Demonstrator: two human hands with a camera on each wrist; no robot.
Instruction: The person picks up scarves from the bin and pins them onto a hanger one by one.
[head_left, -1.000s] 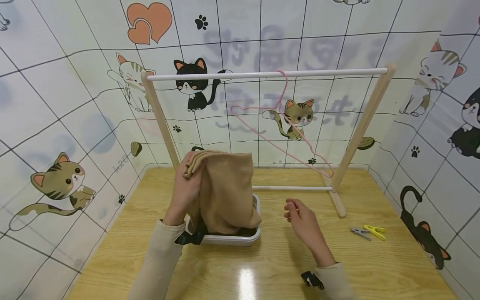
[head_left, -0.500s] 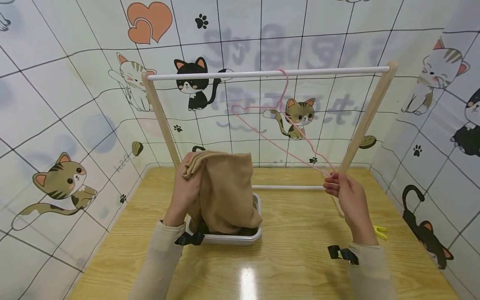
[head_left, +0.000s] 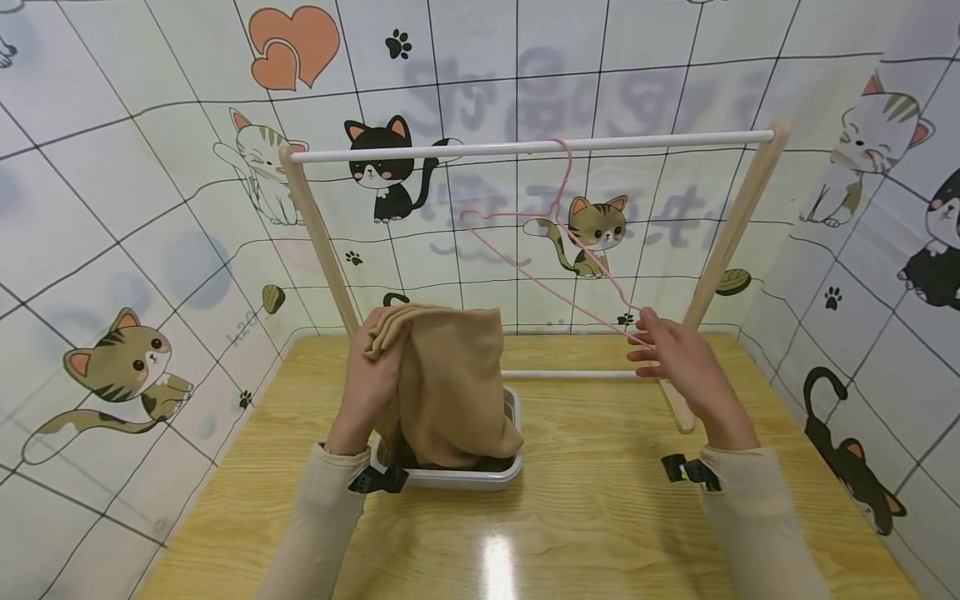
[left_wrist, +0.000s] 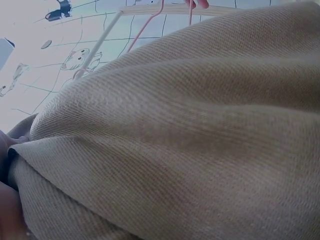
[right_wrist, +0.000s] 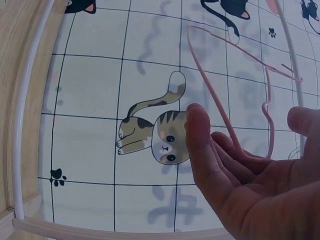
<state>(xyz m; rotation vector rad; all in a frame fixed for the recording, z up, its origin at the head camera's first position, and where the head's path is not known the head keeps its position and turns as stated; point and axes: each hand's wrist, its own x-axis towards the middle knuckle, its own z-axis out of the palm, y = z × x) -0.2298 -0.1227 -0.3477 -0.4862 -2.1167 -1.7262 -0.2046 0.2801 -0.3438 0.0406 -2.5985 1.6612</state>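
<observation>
A folded tan cloth [head_left: 453, 392] of fine-ribbed fabric is held up by its top edge in my left hand [head_left: 370, 392]. Its lower part hangs into a white plastic basin [head_left: 467, 480]. The cloth [left_wrist: 180, 130] fills most of the left wrist view. A pink hanger [head_left: 517, 215] hangs tilted by its hook from the rack's top bar. My right hand [head_left: 688, 362] is at the hanger's lower right corner. In the right wrist view, that corner of the hanger [right_wrist: 214, 94] lies against the loosely bent fingers, and the thumb [right_wrist: 303, 121] stands apart from them.
The drying rack has a white top bar [head_left: 420, 152], wooden side posts [head_left: 322, 242] and a low white crossbar [head_left: 577, 375]. It stands at the back of the wooden table [head_left: 585, 517]. Cat-patterned sheeting [head_left: 480, 83] surrounds the table at back and sides.
My right hand moved right and up to the hanger's corner, pinched it, then loosened its fingers and shifted slightly up. The right arm now hides the grey and yellow clothespins. My left hand stayed put.
</observation>
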